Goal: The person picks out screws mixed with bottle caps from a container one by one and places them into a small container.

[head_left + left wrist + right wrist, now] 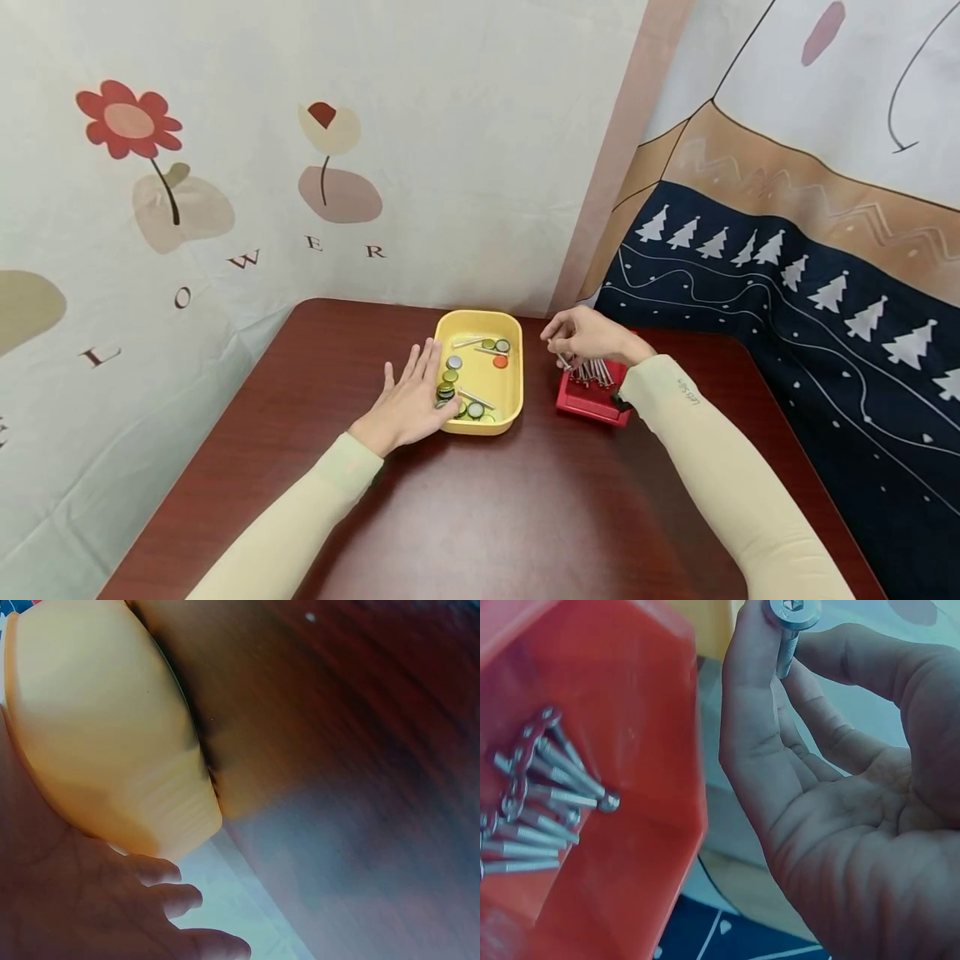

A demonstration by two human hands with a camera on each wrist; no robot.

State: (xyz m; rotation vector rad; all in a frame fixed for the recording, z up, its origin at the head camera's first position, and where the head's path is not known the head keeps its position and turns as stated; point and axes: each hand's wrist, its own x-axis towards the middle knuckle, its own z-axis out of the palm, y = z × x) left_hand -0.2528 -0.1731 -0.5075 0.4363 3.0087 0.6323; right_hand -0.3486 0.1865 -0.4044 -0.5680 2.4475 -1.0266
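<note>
My left hand (408, 404) rests along the left side of a yellow tray (504, 385), fingers straight and spread, thumb over the rim near the front corner. In the left wrist view its palm lies against the tray's outer wall (112, 735). Several bottle caps (454, 362) and a few bolts (477, 399) lie in the tray. Above a red bin (592, 408), my right hand (591, 335) pinches a silver hex-socket bolt (791, 616) between thumb and fingers. Several similar bolts (555, 787) lie heaped in the bin, partly hidden by the hand in the head view.
The brown table (487, 508) carries the tray and the bin, with a gap between them. A printed cloth (480, 150) hangs behind the table's far edge, and a dark blue patterned cloth (750, 292) hangs along the right side.
</note>
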